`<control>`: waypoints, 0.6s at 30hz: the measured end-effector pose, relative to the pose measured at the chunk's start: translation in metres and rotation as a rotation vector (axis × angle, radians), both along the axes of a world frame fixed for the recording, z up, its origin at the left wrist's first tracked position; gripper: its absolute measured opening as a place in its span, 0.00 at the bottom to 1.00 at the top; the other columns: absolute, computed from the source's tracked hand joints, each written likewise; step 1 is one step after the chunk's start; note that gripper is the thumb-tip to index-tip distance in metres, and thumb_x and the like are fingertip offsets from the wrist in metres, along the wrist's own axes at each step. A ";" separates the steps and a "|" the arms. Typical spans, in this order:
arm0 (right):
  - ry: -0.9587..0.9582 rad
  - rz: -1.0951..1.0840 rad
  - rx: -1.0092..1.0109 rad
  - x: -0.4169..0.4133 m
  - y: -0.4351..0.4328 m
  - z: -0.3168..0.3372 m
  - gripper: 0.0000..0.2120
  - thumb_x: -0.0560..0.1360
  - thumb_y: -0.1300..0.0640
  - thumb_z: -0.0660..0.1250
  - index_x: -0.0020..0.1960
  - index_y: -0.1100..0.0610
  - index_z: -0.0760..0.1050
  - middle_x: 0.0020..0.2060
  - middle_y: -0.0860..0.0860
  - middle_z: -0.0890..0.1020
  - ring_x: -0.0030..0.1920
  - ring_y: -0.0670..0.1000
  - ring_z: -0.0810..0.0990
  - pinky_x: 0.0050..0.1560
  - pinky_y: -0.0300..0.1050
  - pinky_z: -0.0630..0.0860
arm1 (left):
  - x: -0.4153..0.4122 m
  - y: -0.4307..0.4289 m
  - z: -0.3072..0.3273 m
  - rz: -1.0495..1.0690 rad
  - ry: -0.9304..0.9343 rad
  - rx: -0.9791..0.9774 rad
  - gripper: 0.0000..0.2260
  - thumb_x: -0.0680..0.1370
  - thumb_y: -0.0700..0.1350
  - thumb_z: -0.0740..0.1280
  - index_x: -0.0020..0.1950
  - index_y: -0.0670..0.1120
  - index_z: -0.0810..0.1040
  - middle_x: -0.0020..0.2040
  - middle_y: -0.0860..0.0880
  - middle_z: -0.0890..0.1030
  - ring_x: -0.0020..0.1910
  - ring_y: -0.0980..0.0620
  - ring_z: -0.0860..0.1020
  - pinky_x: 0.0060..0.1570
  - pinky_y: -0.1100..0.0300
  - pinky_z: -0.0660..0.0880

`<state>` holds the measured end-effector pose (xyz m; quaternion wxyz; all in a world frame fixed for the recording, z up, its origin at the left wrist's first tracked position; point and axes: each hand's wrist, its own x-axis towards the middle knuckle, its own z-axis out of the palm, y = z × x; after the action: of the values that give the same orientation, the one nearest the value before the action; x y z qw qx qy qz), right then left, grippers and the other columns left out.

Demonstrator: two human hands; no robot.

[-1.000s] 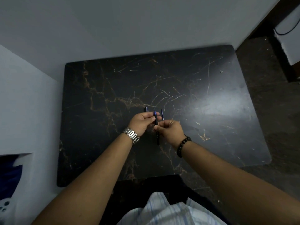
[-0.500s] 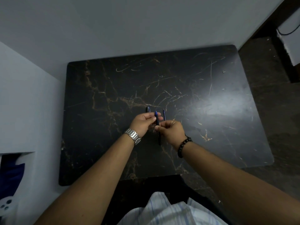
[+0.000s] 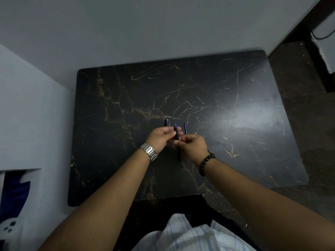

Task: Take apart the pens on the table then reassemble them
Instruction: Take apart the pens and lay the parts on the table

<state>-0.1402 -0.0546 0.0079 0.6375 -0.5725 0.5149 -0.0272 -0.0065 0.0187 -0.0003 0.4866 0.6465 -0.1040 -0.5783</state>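
A dark blue pen [image 3: 178,151] is held upright in line with the table's depth, over the middle of the black marble table [image 3: 235,124]. My left hand [image 3: 161,138] pinches its upper part between thumb and fingers. My right hand [image 3: 192,146] grips it just below, fingers curled around the barrel. A second dark pen piece [image 3: 167,122] lies on the table just beyond my left hand, partly hidden by it. A thin blue refill [image 3: 185,127] lies just beyond my right hand.
A white wall runs along the table's far and left sides. At the lower left stands a white box with a blue item [image 3: 12,192] inside. Dark floor and a white object with a cable [image 3: 324,38] lie to the right.
Both hands stay together on the pen with almost no movement. The view has shifted slightly.
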 end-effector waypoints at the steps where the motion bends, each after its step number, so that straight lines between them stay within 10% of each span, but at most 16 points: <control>1: -0.002 -0.007 0.005 0.000 0.001 0.000 0.02 0.72 0.61 0.76 0.44 0.58 0.84 0.40 0.52 0.86 0.40 0.46 0.83 0.46 0.42 0.81 | 0.000 0.000 0.001 -0.002 -0.016 0.003 0.10 0.81 0.37 0.63 0.52 0.48 0.83 0.49 0.47 0.86 0.52 0.45 0.83 0.57 0.45 0.78; 8: -0.027 -0.017 0.030 0.002 0.000 0.004 0.03 0.72 0.60 0.75 0.46 0.59 0.83 0.40 0.51 0.87 0.41 0.46 0.85 0.41 0.37 0.80 | -0.004 -0.008 0.002 0.147 -0.144 0.069 0.06 0.72 0.36 0.75 0.48 0.43 0.82 0.38 0.49 0.83 0.28 0.61 0.80 0.28 0.69 0.74; 18: -0.012 -0.025 0.046 -0.002 0.001 0.005 0.02 0.72 0.61 0.76 0.43 0.56 0.83 0.36 0.48 0.86 0.35 0.39 0.83 0.40 0.38 0.77 | 0.000 -0.003 0.001 0.028 -0.014 -0.012 0.10 0.81 0.40 0.62 0.55 0.49 0.83 0.52 0.48 0.87 0.53 0.49 0.84 0.50 0.54 0.78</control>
<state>-0.1419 -0.0534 0.0133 0.6532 -0.5510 0.5187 -0.0270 -0.0062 0.0153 0.0008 0.4980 0.6488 -0.1016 -0.5663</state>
